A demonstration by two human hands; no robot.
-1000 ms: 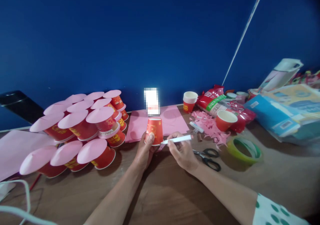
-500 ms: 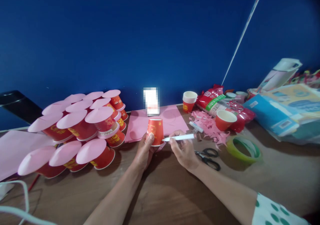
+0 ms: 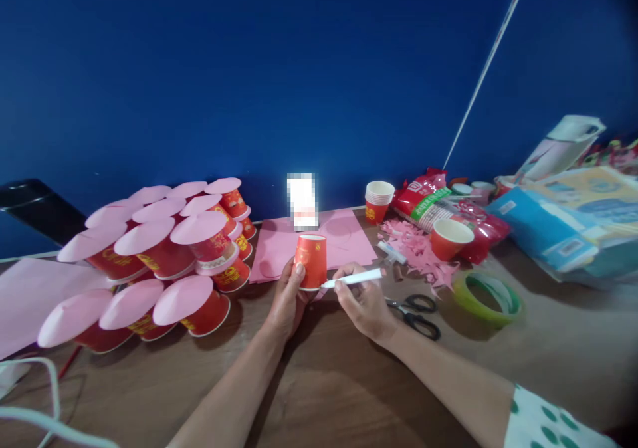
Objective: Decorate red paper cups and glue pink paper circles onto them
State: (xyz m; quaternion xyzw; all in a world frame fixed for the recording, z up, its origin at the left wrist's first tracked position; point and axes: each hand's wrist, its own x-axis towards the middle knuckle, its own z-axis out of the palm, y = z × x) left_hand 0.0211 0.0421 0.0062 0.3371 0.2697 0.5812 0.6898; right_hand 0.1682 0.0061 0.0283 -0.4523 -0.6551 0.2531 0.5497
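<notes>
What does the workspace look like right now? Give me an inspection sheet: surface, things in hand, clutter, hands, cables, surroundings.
Surface: brown wood-look table; flat pink paper sheets lie at the back.
Things in hand: red printed paper cup; slim white pen, its tip by the cup's lower edge, contact unclear.
Clutter: red paper cups topped with pink paper cones grouped at left; black-handled scissors, round green-tinged tape roll, pink paper scraps and an open red-and-white paper cup at right.
Hands: left hand grips the cup; right hand holds the pen.
Cables: pale cable at lower left, apart from both hands.
Surroundings: plain blue wall behind; white flask and blue-and-yellow plastic pack at far right.
</notes>
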